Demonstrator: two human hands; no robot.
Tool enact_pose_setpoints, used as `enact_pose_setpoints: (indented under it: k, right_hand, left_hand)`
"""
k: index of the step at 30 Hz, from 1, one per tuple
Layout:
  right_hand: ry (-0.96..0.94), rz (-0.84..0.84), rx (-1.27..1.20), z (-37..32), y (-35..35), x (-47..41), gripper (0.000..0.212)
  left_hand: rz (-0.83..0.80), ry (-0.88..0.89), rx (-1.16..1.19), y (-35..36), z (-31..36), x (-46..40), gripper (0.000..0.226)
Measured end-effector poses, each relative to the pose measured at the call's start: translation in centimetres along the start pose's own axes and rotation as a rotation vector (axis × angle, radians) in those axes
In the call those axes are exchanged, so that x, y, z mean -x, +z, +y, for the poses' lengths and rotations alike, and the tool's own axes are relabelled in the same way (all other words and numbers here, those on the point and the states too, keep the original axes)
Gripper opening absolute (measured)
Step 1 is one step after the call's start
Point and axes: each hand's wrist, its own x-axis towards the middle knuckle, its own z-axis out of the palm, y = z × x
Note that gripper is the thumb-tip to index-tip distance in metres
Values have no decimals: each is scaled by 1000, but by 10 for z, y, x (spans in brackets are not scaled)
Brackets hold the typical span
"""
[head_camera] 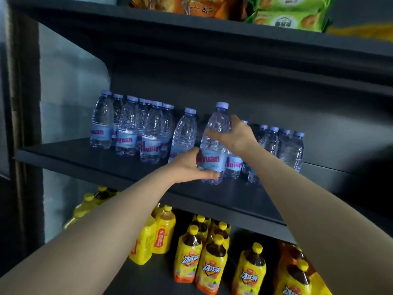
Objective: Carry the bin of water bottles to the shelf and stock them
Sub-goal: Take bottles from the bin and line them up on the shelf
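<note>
I face a dark grey shelf unit (110, 160) in dim light, with a pale wall panel (70, 81) showing past its left end. On the middle board in front of me water bottles with lilac caps stand upright in two clusters: one group on the left (131, 128) toward the back, and another on the right (282, 145), also toward the back. One bottle (185, 133) stands alone just right of the left group. Between the clusters I hold a water bottle (214, 145) upright with both hands, its base at or just above the board near the front edge; I cannot tell whether it touches. My left hand (187, 165) is curled round its lower part, thumb across the bottom below the blue label and fingers behind it. My right hand (236, 137) wraps its shoulder from the right side, fingers bent over the clear ribbed plastic. Another labelled bottle (234, 167) stands just beside it, partly behind my right wrist. The board above carries an orange snack bag (191, 5) and green biscuit packs (289, 13). The board below holds yellow-capped iced tea bottles (212, 260) and yellow bottles (161, 233) to their left.
</note>
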Motion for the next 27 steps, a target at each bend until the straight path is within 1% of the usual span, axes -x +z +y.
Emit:
enact_pose_setpoints:
  k: [1,3,5,8,12,18,24,27]
  right_hand:
    - [25,6,-28,6,0,-3,71]
    - [43,5,-70,18,2,-6,72]
    - [62,0,-97,27,4,-9,81]
    - [96,-23,-124,35,12,-13,86]
    - [78,-37,-162,41,25,-21,85]
    - [27,-75,-125,49,35,-32,78]
    - [3,-149,-131,55,33,-32,81]
    - [-17,-164,-121,58,31,-28,78]
  left_hand:
    - [33,-22,-46,-4,-7,-2,68]
    - [147,-74,-140,-12,-24,-7,69]
    - [268,-132,-221,-18,-42,-10,66]
    - [371,-212,-232,-21,-61,-17,65]
    - [365,-259,-216,-20,-72,-29,75]
    - [305,-297,-246,-19,-73,-45,75]
    - [271,-288,-218,-17,-76,-52,75]
    - [260,-285,-226,-18,-78,-53,74]
